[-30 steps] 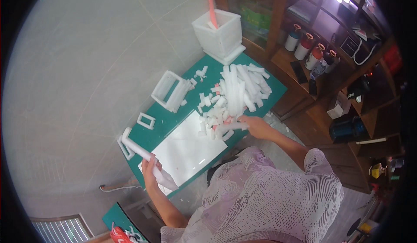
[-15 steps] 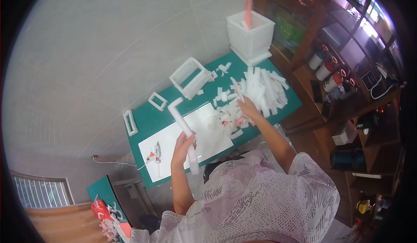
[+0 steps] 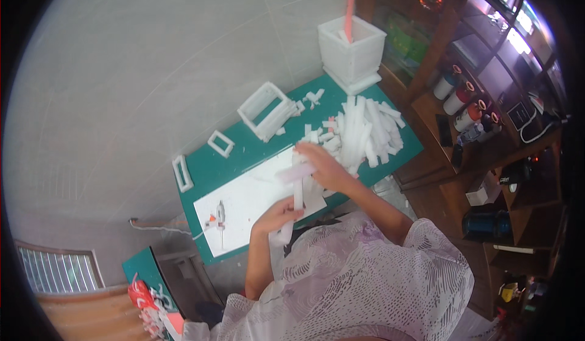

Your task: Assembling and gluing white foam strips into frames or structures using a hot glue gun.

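My left hand (image 3: pixel 274 217) is closed around an L-shaped white foam strip (image 3: pixel 298 195), held above the front edge of the white board. My right hand (image 3: pixel 326 169) is at the strip's upper end, fingers closed on a foam piece (image 3: pixel 294 173). That piece is blurred, and I cannot tell whether it is separate from the L. A glue gun (image 3: pixel 220 213) with a cord rests on the board's left part. Beyond my right hand lies a heap of white foam strips (image 3: pixel 365 131), with smaller cut pieces (image 3: pixel 317 135) beside it.
The white board (image 3: pixel 234 204) lies on a green table (image 3: pixel 256 152). Foam frames (image 3: pixel 268 109) stand along its far edge near the grey wall. A white foam planter-shaped box (image 3: pixel 350 54) is at the far corner. Wooden shelves (image 3: pixel 426 106) with bottles border the right.
My right hand has come left from the foam heap to the L-shaped strip. My left hand has moved right with that strip, and the two hands are now close together.
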Demonstrator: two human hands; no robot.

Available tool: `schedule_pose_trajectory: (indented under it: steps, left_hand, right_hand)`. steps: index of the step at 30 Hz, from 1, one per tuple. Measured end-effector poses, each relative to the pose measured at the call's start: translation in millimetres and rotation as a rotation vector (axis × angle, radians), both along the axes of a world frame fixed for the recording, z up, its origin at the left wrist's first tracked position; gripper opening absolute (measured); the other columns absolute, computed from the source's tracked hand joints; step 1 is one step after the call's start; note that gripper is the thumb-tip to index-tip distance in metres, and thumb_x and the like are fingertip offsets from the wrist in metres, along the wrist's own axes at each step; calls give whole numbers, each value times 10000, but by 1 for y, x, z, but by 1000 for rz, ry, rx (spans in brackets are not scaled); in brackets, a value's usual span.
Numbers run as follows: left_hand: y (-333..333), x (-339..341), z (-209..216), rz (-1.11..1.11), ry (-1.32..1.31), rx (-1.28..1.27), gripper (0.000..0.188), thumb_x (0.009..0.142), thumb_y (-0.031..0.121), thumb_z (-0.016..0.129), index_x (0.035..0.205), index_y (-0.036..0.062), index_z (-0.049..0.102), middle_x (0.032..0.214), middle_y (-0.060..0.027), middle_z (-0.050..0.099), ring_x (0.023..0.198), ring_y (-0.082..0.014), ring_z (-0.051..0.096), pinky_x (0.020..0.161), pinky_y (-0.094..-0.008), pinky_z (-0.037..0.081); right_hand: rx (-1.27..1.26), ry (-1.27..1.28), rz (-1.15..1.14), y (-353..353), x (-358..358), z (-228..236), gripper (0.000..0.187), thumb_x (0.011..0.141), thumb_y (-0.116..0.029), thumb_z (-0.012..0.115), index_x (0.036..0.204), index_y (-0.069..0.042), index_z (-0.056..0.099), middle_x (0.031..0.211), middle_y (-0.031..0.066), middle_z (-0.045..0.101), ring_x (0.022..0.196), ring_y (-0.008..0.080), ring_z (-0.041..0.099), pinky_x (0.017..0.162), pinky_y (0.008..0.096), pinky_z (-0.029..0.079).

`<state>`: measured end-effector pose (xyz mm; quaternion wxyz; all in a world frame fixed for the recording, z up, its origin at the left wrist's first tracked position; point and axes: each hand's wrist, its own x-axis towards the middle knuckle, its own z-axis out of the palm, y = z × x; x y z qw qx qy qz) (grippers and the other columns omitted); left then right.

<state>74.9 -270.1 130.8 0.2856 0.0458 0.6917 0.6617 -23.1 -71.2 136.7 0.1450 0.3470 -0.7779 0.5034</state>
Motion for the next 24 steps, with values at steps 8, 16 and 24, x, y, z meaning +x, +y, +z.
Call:
schedule_pose_trajectory:
  steps: [8,16,24]
  left_hand:
    - [-13,8,-26,-80,21,-104,410,878,263,585,1183,3,495,925,-25,564,796,-89,528,682,-260,454]
    - [-16,0,-7,-130,116,-266,449,866,251,592,1223,9,465,908,-45,569,787,-97,531,677,-253,440]
    - [-51,4,5,-61,-34,-121,309,896,235,508,1136,47,555,714,10,531,666,-84,500,620,-210,387]
  right_hand:
    - [103,-171,113,10,30,-26,378,685,95,486,1042,-11,549,975,141,541,949,321,519,820,374,431]
    - [70,-218,54,14,35,-26,294,689,77,526,969,-11,545,936,131,537,921,313,537,780,371,446]
    - [53,-239,5,26,35,-24,337,656,99,518,969,-24,542,920,136,532,903,334,540,765,392,445]
